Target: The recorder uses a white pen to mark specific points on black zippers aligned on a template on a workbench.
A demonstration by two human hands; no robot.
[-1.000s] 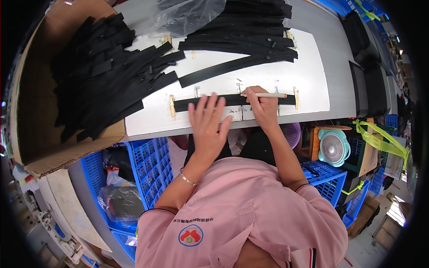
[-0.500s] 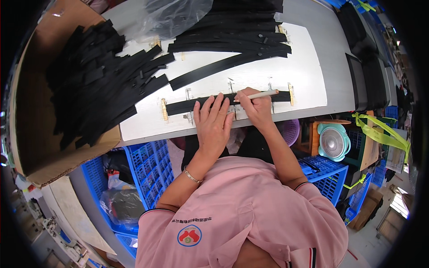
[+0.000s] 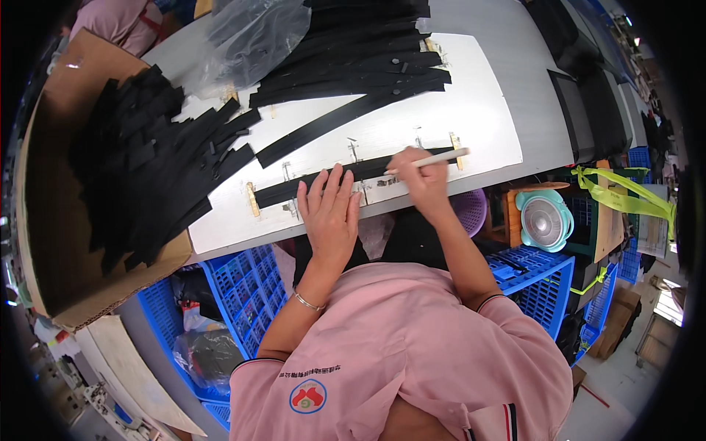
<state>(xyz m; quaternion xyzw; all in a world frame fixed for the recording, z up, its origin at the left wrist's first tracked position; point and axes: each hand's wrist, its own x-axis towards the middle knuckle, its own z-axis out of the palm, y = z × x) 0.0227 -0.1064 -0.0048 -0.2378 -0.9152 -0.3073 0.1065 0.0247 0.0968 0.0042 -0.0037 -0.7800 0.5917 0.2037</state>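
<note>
So, nearest the camera is a pink short-sleeved shirt (image 3: 353, 316) filling the bottom middle, both forearms reaching up out of it. Left hand (image 3: 329, 224) lies flat around the middle, its grip spread wide with nothing in it, fingers resting on a long, flat black fabric strip (image 3: 364, 170). Right hand (image 3: 421, 180), just right of that, has a narrow grip around a slim off-white pen (image 3: 447, 156); it's blurry, so I can't tell if the tip actually touches the strip. The strip sits mid-frame near the front edge of a glossy white board (image 3: 485, 117) on a grey table (image 3: 526, 81). Its long axis runs left to right, right end pointing a bit up the frame, between two yellowish tape bars, left (image 3: 254, 199) and right (image 3: 457, 151). My worry: only one hand is steadying it, left of the pen, so if those fingers let up, a dragging tip could skew the strip or leave a crooked mark. Farther off, a big heap of black strips (image 3: 132, 169) spills from a brown cardboard box (image 3: 55, 206) at left, with another stack of black strips (image 3: 360, 51) and a crumpled clear plastic bag (image 3: 257, 37) up top.
</note>
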